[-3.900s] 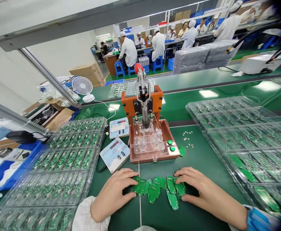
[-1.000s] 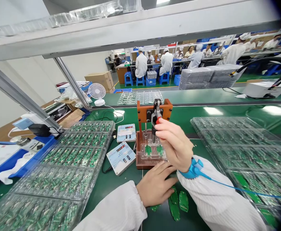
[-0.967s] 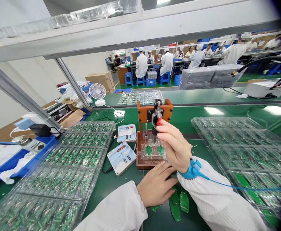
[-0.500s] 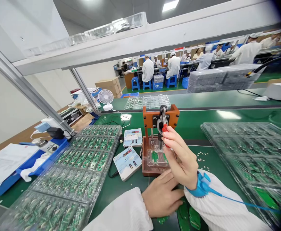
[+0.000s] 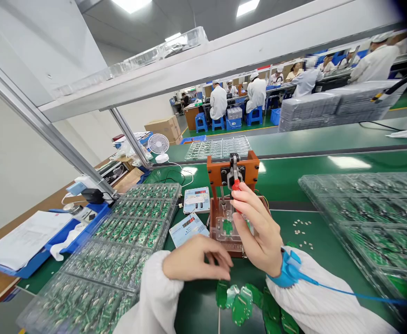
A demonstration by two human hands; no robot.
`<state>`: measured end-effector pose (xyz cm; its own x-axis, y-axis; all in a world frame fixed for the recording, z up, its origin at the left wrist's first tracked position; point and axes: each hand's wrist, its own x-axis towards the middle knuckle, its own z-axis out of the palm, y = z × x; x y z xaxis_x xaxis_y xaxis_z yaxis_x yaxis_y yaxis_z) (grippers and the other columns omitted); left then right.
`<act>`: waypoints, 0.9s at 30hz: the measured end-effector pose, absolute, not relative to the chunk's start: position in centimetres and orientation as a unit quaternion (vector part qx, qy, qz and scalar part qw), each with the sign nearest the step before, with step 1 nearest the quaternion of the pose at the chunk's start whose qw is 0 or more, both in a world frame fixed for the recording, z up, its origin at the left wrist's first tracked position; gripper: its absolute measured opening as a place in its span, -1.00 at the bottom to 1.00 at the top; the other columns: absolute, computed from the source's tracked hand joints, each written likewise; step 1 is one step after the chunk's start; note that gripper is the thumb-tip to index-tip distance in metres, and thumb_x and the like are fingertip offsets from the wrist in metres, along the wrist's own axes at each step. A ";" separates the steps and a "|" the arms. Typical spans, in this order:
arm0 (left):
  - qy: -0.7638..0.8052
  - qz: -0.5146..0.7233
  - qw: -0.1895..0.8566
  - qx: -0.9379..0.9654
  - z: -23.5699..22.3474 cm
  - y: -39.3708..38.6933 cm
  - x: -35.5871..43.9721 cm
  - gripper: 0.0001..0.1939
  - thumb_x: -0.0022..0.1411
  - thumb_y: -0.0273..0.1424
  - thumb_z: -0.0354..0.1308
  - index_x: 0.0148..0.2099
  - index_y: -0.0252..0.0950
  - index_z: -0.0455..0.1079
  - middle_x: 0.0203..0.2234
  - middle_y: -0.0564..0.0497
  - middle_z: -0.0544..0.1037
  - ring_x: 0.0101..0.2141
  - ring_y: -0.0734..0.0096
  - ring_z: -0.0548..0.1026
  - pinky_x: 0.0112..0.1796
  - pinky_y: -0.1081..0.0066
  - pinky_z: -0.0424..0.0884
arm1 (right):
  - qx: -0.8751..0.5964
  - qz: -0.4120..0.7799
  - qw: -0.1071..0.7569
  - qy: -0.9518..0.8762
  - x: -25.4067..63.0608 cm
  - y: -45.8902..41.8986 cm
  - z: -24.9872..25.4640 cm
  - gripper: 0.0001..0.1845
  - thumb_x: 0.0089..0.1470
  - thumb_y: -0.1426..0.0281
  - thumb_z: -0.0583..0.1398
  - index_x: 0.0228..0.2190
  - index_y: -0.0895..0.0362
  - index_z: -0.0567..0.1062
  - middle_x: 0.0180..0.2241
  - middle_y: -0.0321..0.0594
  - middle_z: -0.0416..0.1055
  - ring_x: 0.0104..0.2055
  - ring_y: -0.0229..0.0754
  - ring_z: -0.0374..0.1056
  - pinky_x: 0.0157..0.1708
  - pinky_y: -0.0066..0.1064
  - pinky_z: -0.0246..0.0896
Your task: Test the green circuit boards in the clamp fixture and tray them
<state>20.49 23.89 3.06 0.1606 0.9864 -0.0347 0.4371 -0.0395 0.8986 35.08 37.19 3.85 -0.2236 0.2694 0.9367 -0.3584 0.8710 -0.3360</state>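
My right hand (image 5: 259, 229) has its fingers and thumb around the red toggle clamp handle (image 5: 236, 185) of an orange-and-brown test fixture (image 5: 215, 169). A small green circuit board (image 5: 227, 226) shows under the fixture's clear plate; my right hand covers part of that plate. My left hand (image 5: 198, 260) hovers in front of the fixture, to its left, fingers loosely bent and apart from the thumb, with nothing visible in it. Just below it, several loose green circuit boards (image 5: 241, 306) lie on the bench. A blue wrist strap (image 5: 288, 269) is around my right wrist.
Left of the fixture sit two meter boxes with red digits, the nearer (image 5: 185, 229) partly behind my left hand. Clear trays of boards stand at left (image 5: 133, 292) and right (image 5: 314, 185). Small white pieces (image 5: 302, 227) are scattered nearby. A fan (image 5: 158, 144) stands behind; people in white work beyond.
My left hand has moved left and away from under my right hand, uncovering more loose green boards. My right hand stays on the red handle. The whole view has shifted slightly.
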 end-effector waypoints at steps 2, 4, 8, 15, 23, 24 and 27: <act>0.642 0.307 0.363 0.601 4.0 23.9 17.9 -0.80 0.24 -0.28 0.34 -0.15 -0.29 0.59 -0.34 -0.02 0.66 -0.29 0.29 0.64 -0.23 0.36 0.55 | 0.037 0.250 0.622 -0.741 35.0 37.2 3.8 -0.19 0.16 0.76 0.12 0.31 -0.11 0.29 0.27 -0.28 0.36 0.40 -0.03 0.18 0.33 -0.02 0.31; 0.727 0.248 0.257 0.587 3.8 24.6 15.2 -0.67 0.19 -0.32 0.36 0.00 -0.25 0.55 -0.11 -0.10 0.64 -0.07 0.12 0.60 -0.02 0.18 0.52 | 0.035 0.249 0.618 -0.745 35.0 37.3 3.6 -0.19 0.16 0.75 0.12 0.31 -0.11 0.28 0.28 -0.27 0.34 0.41 0.00 0.16 0.33 0.01 0.31; 0.807 0.023 0.155 0.570 2.0 26.9 11.4 0.04 -0.11 -0.21 0.54 0.40 -0.24 0.25 0.43 -0.30 0.04 0.42 -0.31 -0.08 0.31 -0.19 0.04 | 0.028 0.247 0.610 -0.753 35.1 37.5 3.3 -0.19 0.18 0.73 0.12 0.32 -0.14 0.26 0.28 -0.27 0.35 0.41 0.05 0.15 0.32 0.07 0.32; 0.782 -0.084 0.197 0.585 0.5 28.9 10.0 0.33 -0.20 0.10 0.49 0.51 -0.22 0.00 0.48 -0.26 -0.19 0.43 -0.37 -0.29 0.33 -0.23 -0.07 | 0.032 0.249 0.606 -0.755 35.2 37.6 3.5 -0.20 0.18 0.73 0.13 0.32 -0.14 0.27 0.26 -0.26 0.38 0.41 0.06 0.16 0.30 0.08 0.33; 0.780 -0.130 0.215 0.573 1.1 29.4 10.7 0.34 -0.18 0.09 0.49 0.52 -0.16 -0.06 0.49 -0.16 -0.26 0.43 -0.36 -0.34 0.34 -0.21 -0.09 | 0.035 0.246 0.613 -0.750 35.1 37.4 3.8 -0.20 0.17 0.72 0.14 0.31 -0.14 0.27 0.23 -0.24 0.41 0.39 0.05 0.18 0.30 0.06 0.34; 0.780 -0.129 0.215 0.573 1.1 29.4 10.7 0.34 -0.18 0.09 0.49 0.52 -0.17 -0.06 0.49 -0.16 -0.26 0.43 -0.36 -0.34 0.34 -0.21 -0.09 | 0.034 0.246 0.614 -0.750 35.1 37.4 3.8 -0.20 0.18 0.71 0.14 0.31 -0.15 0.27 0.23 -0.24 0.41 0.39 0.06 0.19 0.29 0.07 0.35; 0.780 -0.121 0.211 0.577 1.2 29.1 10.3 0.34 -0.16 0.09 0.48 0.53 -0.20 -0.07 0.49 -0.18 -0.27 0.43 -0.35 -0.33 0.34 -0.19 -0.08 | 0.033 0.245 0.611 -0.752 35.2 37.5 3.7 -0.21 0.18 0.71 0.13 0.32 -0.14 0.27 0.24 -0.25 0.41 0.40 0.06 0.18 0.29 0.07 0.34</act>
